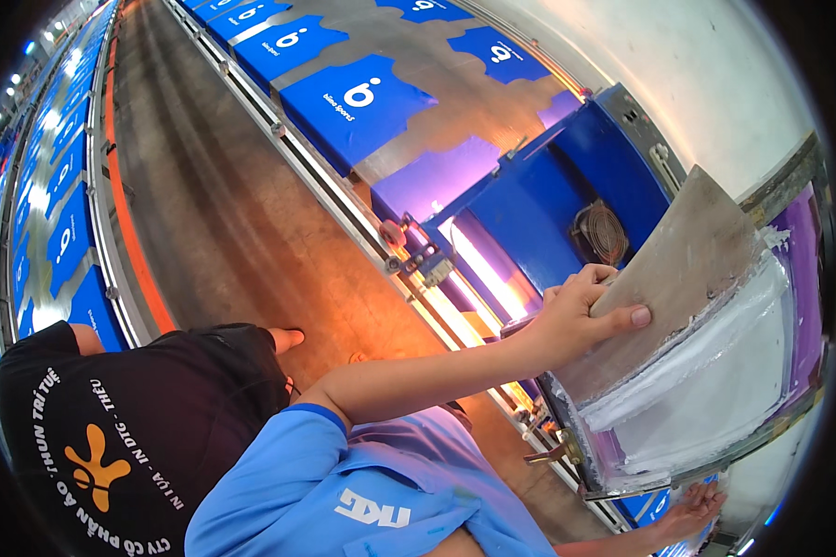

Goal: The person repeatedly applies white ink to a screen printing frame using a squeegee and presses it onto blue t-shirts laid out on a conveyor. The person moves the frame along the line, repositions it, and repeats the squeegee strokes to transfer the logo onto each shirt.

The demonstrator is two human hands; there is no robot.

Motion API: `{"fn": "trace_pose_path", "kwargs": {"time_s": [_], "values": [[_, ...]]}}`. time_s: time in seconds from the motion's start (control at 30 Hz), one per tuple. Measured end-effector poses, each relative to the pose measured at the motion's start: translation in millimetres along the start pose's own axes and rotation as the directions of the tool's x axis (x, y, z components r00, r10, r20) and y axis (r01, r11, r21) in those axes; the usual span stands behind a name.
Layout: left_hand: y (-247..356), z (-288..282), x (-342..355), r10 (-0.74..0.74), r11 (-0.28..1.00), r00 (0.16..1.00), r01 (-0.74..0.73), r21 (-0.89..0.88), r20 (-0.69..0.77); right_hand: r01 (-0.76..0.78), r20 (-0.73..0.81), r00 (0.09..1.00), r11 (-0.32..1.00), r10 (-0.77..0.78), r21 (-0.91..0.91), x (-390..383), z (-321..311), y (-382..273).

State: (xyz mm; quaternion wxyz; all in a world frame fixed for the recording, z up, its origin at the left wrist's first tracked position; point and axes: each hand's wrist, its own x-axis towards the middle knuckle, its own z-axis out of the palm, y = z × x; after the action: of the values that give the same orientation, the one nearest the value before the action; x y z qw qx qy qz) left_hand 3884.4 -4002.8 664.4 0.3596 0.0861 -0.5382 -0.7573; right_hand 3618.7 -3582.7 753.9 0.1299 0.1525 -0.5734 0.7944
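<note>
My left hand is closed around the edge of a wide, flat grey squeegee, thumb lying on its face. The squeegee stands tilted over a screen printing frame, its lower edge in thick white ink spread on the mesh. Purple borders line the mesh. Beyond the frame's lower edge is my right hand, its fingers partly stretched out, with nothing visible in it. Part of its grasp side is hard to see at this size.
A blue machine with a round fan grille and a glowing lamp stands over the printing table's metal rail. Blue shirt pieces with white prints lie along the table. Another person in a black shirt stands close at left, beside the aisle.
</note>
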Motion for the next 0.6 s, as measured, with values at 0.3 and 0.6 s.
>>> {"fn": "trace_pose_path", "kwargs": {"time_s": [0.3,0.6], "values": [[13,-86,52,0.019,1.0,1.0,-0.019,-0.009,-0.008,0.195,-0.073,0.973,0.953,-0.217,-0.23,-32,162,34],[-13,-133,113,-0.044,0.999,0.999,0.044,0.004,0.025,0.185,-0.042,0.976,0.921,-0.212,-0.343,-5,194,43]]}}
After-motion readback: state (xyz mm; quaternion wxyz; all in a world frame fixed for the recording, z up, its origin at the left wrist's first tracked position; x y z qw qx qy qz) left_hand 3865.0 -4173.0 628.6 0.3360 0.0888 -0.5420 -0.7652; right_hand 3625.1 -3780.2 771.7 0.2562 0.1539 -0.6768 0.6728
